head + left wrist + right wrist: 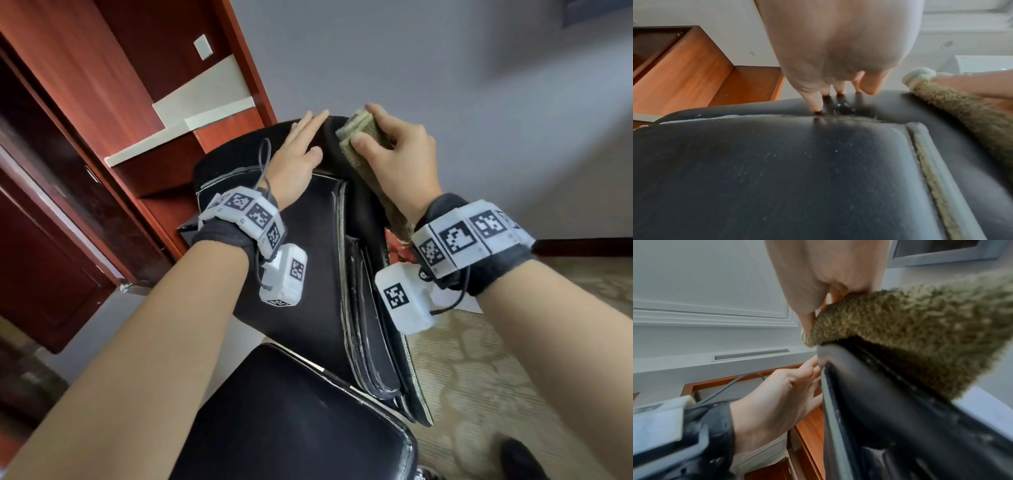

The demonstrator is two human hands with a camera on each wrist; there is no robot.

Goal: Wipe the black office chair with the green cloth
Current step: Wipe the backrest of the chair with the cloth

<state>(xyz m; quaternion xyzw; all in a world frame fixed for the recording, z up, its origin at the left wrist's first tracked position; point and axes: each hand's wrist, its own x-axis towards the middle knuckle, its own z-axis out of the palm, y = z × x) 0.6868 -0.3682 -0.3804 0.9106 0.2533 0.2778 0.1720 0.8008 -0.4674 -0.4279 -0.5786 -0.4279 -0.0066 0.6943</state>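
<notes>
The black office chair (308, 240) faces me, its backrest (797, 170) upright above the seat (291, 421). My left hand (301, 144) lies flat with straight fingers on the top of the backrest, fingertips (817, 107) pressing the padding near a seam. My right hand (394, 147) grips the folded green cloth (359, 132), which sits on the backrest's top right edge and hangs down its side. In the right wrist view the fuzzy cloth (910, 331) drapes over the chair's black edge (869, 386), with the left hand (781, 394) beside it.
A reddish wooden cabinet (102, 120) with open shelves stands to the left, close behind the chair. A grey wall (445, 68) is behind. Patterned beige carpet (496, 377) lies to the right, with a dark shoe (520, 459) at the bottom right.
</notes>
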